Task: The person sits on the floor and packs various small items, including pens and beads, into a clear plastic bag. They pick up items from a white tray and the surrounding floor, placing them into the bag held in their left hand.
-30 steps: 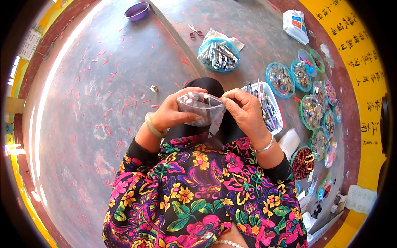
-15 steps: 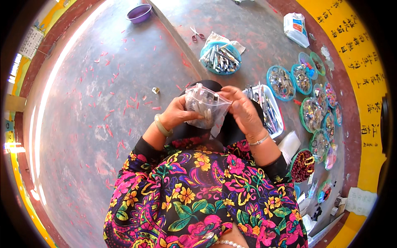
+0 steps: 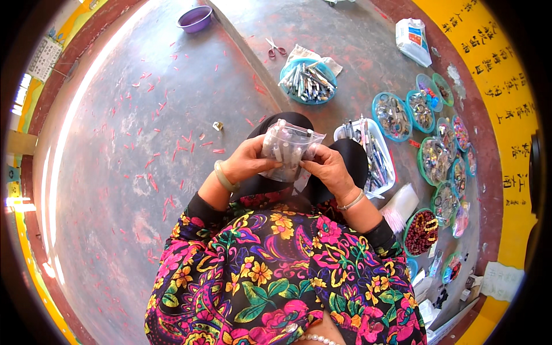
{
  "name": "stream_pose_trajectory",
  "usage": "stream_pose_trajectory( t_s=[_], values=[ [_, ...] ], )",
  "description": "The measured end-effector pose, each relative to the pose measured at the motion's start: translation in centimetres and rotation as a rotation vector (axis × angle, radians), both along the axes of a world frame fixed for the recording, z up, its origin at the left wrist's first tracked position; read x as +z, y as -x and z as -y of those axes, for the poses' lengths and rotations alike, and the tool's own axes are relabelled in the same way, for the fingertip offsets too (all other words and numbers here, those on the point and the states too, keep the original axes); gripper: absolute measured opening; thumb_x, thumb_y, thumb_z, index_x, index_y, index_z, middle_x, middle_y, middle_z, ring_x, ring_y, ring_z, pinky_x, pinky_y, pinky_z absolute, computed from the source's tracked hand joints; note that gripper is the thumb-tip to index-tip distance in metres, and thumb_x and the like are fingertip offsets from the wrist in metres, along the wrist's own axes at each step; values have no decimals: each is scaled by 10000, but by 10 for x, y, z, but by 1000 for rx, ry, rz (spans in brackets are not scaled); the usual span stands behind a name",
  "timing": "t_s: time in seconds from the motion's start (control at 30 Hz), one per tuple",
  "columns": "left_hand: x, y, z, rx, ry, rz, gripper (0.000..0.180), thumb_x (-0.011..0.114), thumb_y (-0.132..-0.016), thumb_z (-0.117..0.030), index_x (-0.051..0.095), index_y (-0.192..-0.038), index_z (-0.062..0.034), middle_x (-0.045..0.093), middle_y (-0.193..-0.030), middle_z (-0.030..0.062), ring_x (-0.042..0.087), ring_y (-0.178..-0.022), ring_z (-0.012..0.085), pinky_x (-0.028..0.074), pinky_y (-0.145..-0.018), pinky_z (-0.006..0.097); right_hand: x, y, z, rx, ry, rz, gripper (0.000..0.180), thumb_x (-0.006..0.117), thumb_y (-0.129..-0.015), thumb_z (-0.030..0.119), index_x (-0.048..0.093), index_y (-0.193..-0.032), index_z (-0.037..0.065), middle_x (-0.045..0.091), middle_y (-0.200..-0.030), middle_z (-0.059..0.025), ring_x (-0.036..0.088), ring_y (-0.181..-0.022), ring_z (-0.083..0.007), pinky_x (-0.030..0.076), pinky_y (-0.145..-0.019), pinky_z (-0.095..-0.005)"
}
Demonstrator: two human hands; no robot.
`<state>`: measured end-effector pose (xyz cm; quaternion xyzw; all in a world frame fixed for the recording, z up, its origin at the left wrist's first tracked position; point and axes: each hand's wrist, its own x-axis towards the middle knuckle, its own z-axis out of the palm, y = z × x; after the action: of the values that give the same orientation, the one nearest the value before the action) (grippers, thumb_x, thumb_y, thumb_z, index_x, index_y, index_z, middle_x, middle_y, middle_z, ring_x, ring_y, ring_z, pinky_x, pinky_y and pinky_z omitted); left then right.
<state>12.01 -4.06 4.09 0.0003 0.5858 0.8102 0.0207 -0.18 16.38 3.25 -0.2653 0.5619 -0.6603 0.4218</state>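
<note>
Grey concrete floor (image 3: 144, 190), strewn with small red scraps, edged by a yellow wall at three o'clock. Dead centre, a clear plastic bag (image 3: 286, 150) of small grey pieces, pinched from both sides: left hand (image 3: 246, 164) gripping its nine o'clock edge, right hand (image 3: 328, 170) clasping its four o'clock corner, fingers curled tight. Just beside the right hand at three o'clock, a white tray (image 3: 376, 158) of pens. At twelve o'clock, a blue bowl (image 3: 307, 82) of metal pieces, scissors (image 3: 275, 49) near it. Round dishes (image 3: 437, 155) of beads crowding two to four o'clock. Purple bowl (image 3: 195, 18) well apart at eleven.
</note>
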Motion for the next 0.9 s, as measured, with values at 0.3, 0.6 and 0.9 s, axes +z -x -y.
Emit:
stream_pose_trajectory(
  t_s=[0.3,0.6,0.9],
  values=[
    [2,3,-14,134,52,-97,410,682,-781,4,543,-1167,7,628,-1051,29,566,-958,93,460,-862,273,30,-1,1,127,52,125,388,657,-795,-30,571,-1168,31,636,-956,-8,587,-833,-73,490,-715,-237],
    [31,1,-5,134,1,-177,416,673,-779,14,544,-1175,9,621,-1081,44,570,-979,117,458,-878,288,48,-3,17,78,106,-23,370,650,-793,-33,558,-1149,10,618,-1017,-10,566,-953,-79,470,-835,-247],
    [-17,3,-1,160,-234,62,494,696,-742,10,510,-1199,-9,620,-1088,63,595,-985,159,466,-888,320,2,-3,33,12,11,92,357,641,-782,-29,550,-1127,-8,623,-1002,-18,595,-903,-103,468,-827,-241]
  ],
)
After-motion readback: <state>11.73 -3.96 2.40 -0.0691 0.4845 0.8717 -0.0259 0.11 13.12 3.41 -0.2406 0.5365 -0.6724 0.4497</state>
